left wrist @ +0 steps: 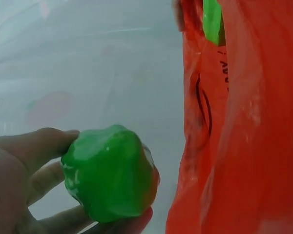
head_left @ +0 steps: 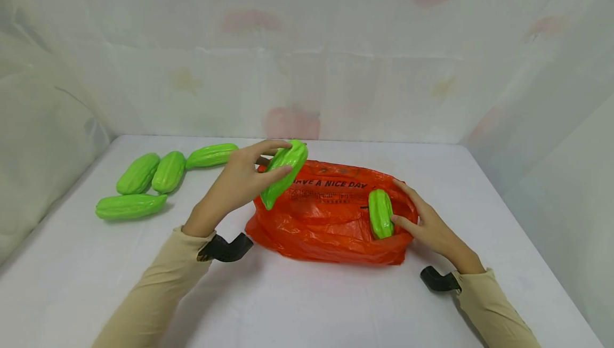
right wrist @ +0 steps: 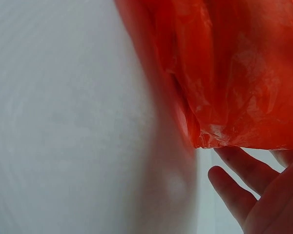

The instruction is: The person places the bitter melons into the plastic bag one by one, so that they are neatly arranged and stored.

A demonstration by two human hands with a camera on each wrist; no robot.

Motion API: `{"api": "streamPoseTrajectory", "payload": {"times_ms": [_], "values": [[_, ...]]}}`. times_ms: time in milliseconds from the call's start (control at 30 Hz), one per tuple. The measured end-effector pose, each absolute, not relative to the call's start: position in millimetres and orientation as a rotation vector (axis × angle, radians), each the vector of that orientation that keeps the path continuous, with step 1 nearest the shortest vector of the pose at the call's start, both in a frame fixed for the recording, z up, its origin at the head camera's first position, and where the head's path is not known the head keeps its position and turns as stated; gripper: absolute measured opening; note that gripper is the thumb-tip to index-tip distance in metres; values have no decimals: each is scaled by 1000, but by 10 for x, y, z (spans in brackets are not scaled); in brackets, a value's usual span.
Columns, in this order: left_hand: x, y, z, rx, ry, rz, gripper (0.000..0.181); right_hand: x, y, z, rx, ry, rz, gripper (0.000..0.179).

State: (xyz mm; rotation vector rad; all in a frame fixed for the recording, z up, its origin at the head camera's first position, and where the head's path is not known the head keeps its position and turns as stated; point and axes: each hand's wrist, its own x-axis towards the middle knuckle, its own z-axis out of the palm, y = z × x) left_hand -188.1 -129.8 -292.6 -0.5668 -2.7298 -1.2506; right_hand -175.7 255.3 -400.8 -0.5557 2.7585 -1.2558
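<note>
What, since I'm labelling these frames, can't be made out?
Head view: the start of the black lettering on the red, crinkled plastic bag, behind the ridged, glossy green oblong fruit in the left hand; fine print, too small.
Left wrist view: the rest of the ridged green fruit inside the bag, cut off by the top edge.
Right wrist view: the bag's contents, behind its wall.

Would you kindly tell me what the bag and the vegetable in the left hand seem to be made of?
Bag: likely thin, shiny plastic film, given its fine creases and highlights. Vegetable: probably glossy plastic or coated foam, judging by its even, bright green and sharp reflections; its core cannot be told.
</note>
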Motion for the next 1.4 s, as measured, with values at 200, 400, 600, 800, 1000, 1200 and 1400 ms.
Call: {"api": "streamPoseTrajectory", "payload": {"times_ms": [200,400,600,800,1000,1200,1400], "values": [[-1925,-1104,-2952,-574,-2757,-1227,44,-1761,2559,-4009,-567,2757,-1258,75],[-1948,-917,-3019,-582,-2771,-1266,40,-1761,2559,-4009,-563,2750,-1267,74],[-1940,-768,-3085,-611,-2787,-1254,40,-1764,2558,-4013,-567,2757,-1260,74],[-1941,-647,-3154,-607,-2811,-1246,40,-1760,2554,-4010,-564,2762,-1259,74],[-1944,-544,-3232,-619,-2832,-1224,41,-1763,2553,-4016,-575,2772,-1260,73],[-1927,-449,-3287,-610,-2855,-1248,40,-1765,2552,-4019,-587,2771,-1264,73],[-1907,-360,-3334,-640,-2885,-1247,41,-1753,2551,-4008,-576,2766,-1270,73]]}}
